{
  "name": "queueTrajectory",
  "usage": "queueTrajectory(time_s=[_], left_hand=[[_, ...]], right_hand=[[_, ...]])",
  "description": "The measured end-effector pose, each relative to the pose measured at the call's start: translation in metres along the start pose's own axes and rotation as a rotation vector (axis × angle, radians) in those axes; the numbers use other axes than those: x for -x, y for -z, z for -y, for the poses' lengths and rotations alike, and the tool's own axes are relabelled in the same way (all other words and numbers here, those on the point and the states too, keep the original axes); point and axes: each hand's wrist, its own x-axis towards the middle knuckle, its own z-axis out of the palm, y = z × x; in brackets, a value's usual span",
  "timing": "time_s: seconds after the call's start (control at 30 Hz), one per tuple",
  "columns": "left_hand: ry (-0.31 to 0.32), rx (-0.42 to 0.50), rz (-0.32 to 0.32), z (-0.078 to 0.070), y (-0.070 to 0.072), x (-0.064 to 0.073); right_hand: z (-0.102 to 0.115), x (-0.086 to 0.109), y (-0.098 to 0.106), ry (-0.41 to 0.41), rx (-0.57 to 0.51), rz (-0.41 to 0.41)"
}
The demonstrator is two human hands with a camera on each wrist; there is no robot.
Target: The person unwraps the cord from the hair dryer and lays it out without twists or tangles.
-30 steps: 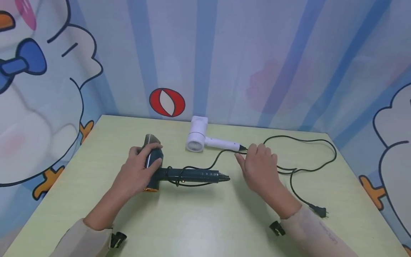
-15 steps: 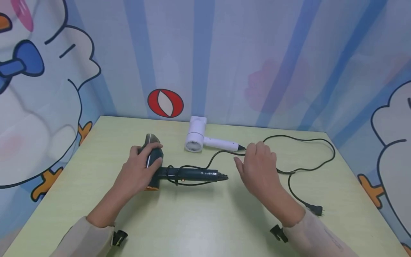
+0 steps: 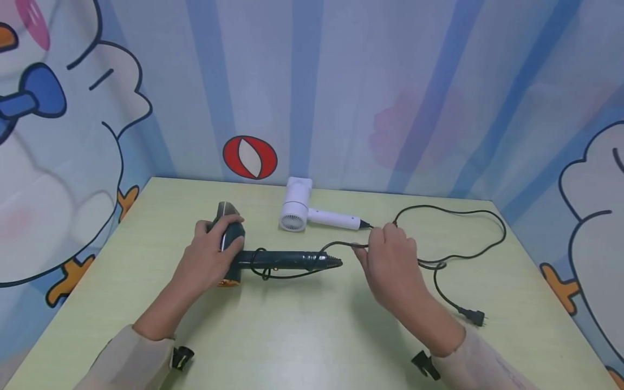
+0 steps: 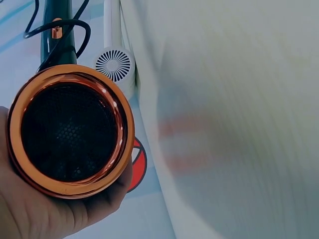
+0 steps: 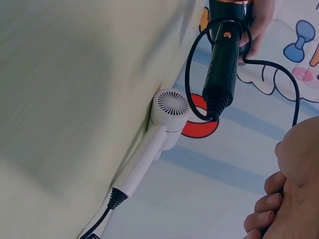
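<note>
In the head view my left hand [image 3: 207, 257] grips the barrel of a dark green hair dryer [image 3: 285, 260], its handle pointing right. The dryer's copper rim [image 4: 127, 124] faces the left wrist camera. A black cord [image 3: 341, 244] loops around the handle and crosses it near the ribbed tip. From there it runs to my right hand [image 3: 395, 265], whose curled fingers hold it. In the right wrist view the cord [image 5: 297, 94] hangs in a wide loop beside the handle [image 5: 219, 74] and goes in under the right hand. The exact finger grip on the cord is partly hidden.
A white hair dryer [image 3: 294, 208] lies at the table's back edge, its own cord leading toward my right hand. More black cord [image 3: 497, 222] curves over the right side of the table [image 3: 302, 346], with a plug [image 3: 473, 316] at its end. A cartoon-printed backdrop [image 3: 341, 97] stands behind.
My right hand has come slightly nearer with the cord. The cord's crossing has slid along the handle from the middle toward the tip. My left hand keeps its grip on the dryer.
</note>
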Motion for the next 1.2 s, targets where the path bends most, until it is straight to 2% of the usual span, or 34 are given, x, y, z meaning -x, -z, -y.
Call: queueTrajectory(time_s=[0.33, 0.6, 1.03, 1.2], left_hand=[[-0.005, 0.041, -0.041, 0.004, 0.0, -0.002], [-0.006, 0.062, -0.056, 0.002, 0.003, -0.001], [-0.014, 0.13, -0.034, -0.003, 0.01, 0.003], [-0.012, 0.174, -0.01, -0.002, 0.013, 0.003]], right_hand=[[0.004, 0.024, -0.006, 0.109, -0.007, 0.074], [0.006, 0.037, -0.017, 0.143, 0.007, 0.165], [-0.007, 0.035, -0.045, 0.105, 0.036, 0.356], [-0.011, 0.028, -0.05, 0.082, 0.071, 0.392]])
